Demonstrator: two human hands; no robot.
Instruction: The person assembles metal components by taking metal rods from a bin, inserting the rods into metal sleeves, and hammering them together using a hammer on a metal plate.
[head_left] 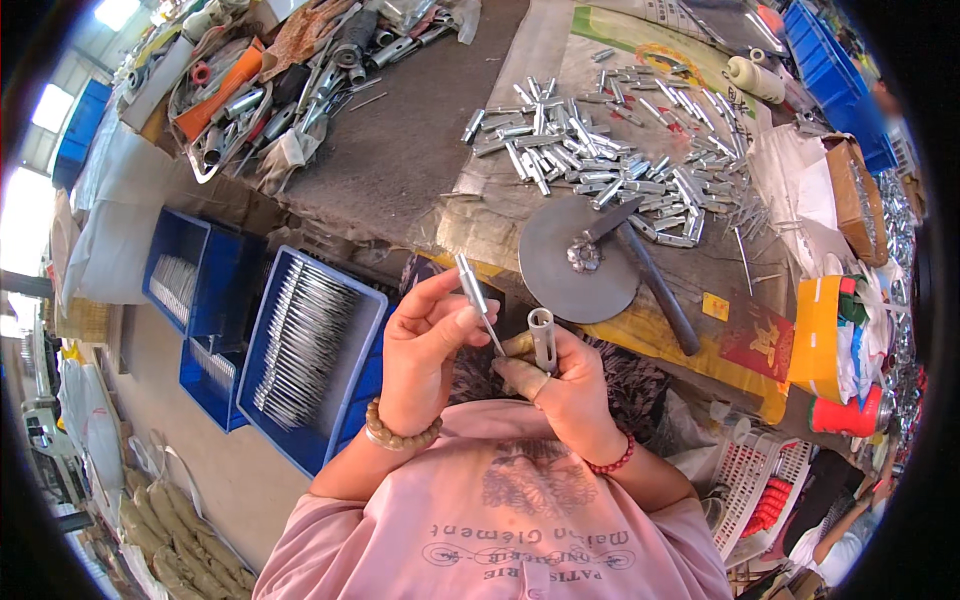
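My left hand [432,335] pinches a slim metal rod [472,288], thicker at its upper end and thin toward the bottom. The rod's thin lower end comes close to the fingertips of my right hand [565,385]; whether they touch, I cannot tell. Gripped in that right hand is a short metal tube [542,338], held upright with its round open end on top and a slot in its side. Coverings wrap some of the right fingertips. Just beyond both hands, a hammer [660,290] lies across a round grey metal disc [545,285] at the bench edge.
Many similar metal tubes [600,160] lie heaped on the bench. Blue bins [375,350] with rows of metal rods stand at left. Tools and rags [300,90] are piled far left. At right sit a yellow box [815,340], a red can [848,412] and a white basket [750,480].
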